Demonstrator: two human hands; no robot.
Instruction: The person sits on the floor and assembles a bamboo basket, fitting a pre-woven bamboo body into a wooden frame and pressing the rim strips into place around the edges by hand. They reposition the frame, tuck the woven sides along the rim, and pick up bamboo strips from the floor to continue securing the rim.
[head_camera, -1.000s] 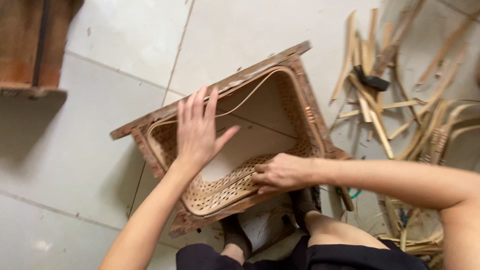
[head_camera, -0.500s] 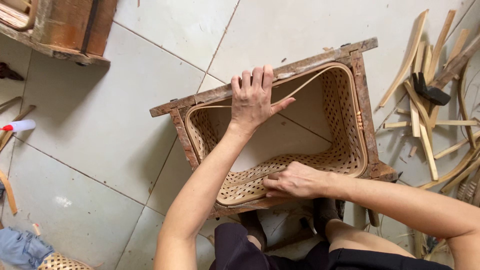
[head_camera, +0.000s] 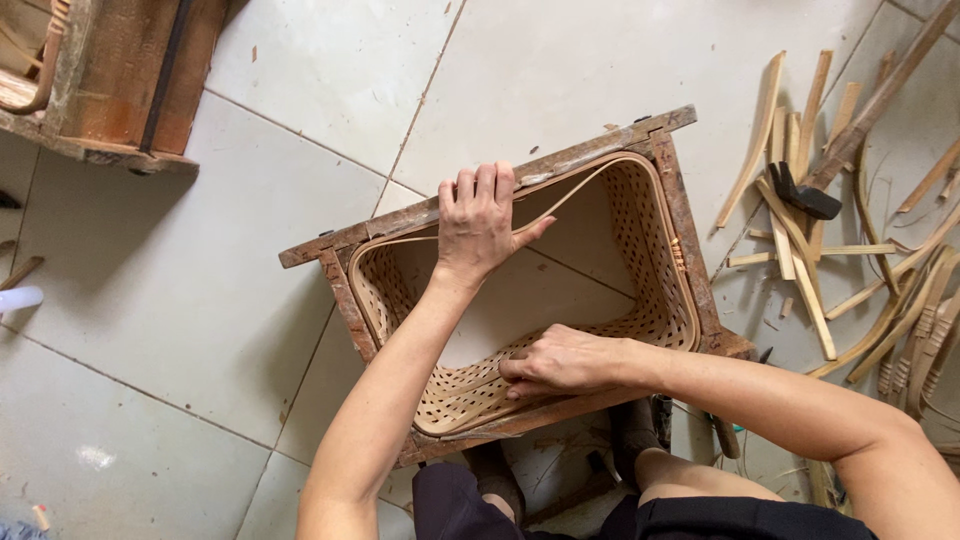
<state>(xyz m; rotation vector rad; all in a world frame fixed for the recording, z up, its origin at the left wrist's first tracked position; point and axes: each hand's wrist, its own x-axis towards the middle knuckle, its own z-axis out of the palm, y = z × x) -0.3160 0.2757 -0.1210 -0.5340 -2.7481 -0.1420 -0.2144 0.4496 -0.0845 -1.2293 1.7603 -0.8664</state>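
Observation:
A rectangular wooden frame (head_camera: 560, 163) stands on the tiled floor with a woven rattan basket (head_camera: 655, 250) fitted inside it. My left hand (head_camera: 478, 222) grips the frame's far rail, fingers over the top edge, thumb pressing a thin rattan strip (head_camera: 560, 195) along the basket's inner rim. My right hand (head_camera: 560, 362) presses down on the near woven wall, fingers bent against the weave by the near rail.
Split bamboo strips (head_camera: 790, 215) and a dark-headed hammer (head_camera: 806, 200) lie scattered at the right. A second wooden frame (head_camera: 120, 90) stands at the top left. My feet and knees sit just under the frame's near edge.
My left hand went from hovering open above the basket to gripping the far rail. The view shifted, so the frame now sits nearer the middle. My right hand stayed on the near wall.

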